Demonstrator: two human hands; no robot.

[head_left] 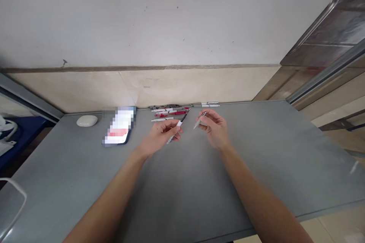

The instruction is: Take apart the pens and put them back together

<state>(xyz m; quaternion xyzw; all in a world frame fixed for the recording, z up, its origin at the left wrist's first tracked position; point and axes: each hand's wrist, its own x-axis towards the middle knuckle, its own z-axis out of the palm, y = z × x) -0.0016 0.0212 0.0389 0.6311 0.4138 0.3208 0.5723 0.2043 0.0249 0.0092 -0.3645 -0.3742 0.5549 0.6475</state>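
Observation:
Between the thumb and fingers of my left hand [161, 134] is a white pen barrel [178, 124], tilted up to the right, with a dark refill [184, 115] sticking out of its upper end. My right hand [215, 125] pinches a short grey pen part [199, 122] with a pointed lower end, apart from the left hand's piece. Just beyond the hands, several white, red and dark pens and pen parts [162, 111] lie along the back of the table. A white pen piece [211, 104] lies farther right against the wall.
The grey table [273, 152] meets a tiled wall [199, 87]. At the left lie a phone [119, 126] with a blurred screen and a white rounded case [87, 120]. A pale curved frame [21, 190] shows at the lower left edge.

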